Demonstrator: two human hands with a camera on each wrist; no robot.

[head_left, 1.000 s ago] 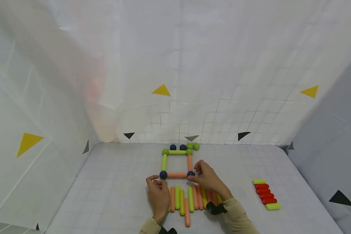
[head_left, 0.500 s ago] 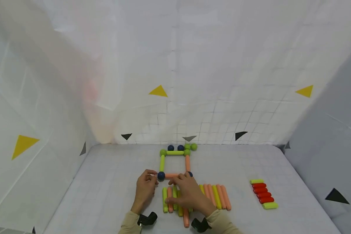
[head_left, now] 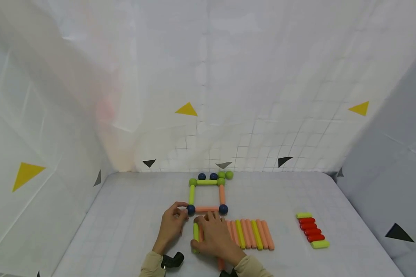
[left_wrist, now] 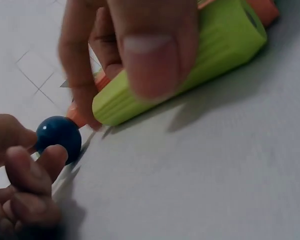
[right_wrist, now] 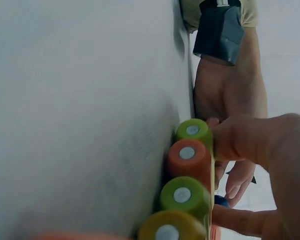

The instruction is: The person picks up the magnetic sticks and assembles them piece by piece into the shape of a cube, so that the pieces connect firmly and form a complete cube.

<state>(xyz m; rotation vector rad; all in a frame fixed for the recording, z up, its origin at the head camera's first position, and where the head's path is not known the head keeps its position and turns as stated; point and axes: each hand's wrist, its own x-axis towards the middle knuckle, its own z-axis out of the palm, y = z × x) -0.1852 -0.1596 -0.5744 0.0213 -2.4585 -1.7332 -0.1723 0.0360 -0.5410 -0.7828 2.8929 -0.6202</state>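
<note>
Thumb and finger of the left hand (head_left: 171,227) pinch a dark blue ball (head_left: 191,209) at the near left corner of a square of sticks and balls; the left wrist view shows this ball (left_wrist: 60,139) between the fingertips. Over the left part of a row of sticks, the right hand (head_left: 216,236) grips the leftmost green stick (head_left: 195,234), thumb near its close end and a finger at its far end. Its thumb (left_wrist: 152,65) lies against that green stick (left_wrist: 225,40) in the left wrist view. The palm hides several neighbouring sticks.
Orange and yellow sticks (head_left: 257,234) lie right of the right hand. Farther right is a short column of red pieces (head_left: 308,226) with green ones at its ends. Loose blue (head_left: 202,176) and green balls (head_left: 229,175) sit behind the square (head_left: 207,182).
The right hand has come away from the square's near right ball, moving left and nearer over the sticks, and now grips the leftmost green one. The left hand has shifted left and pinches the blue ball.
</note>
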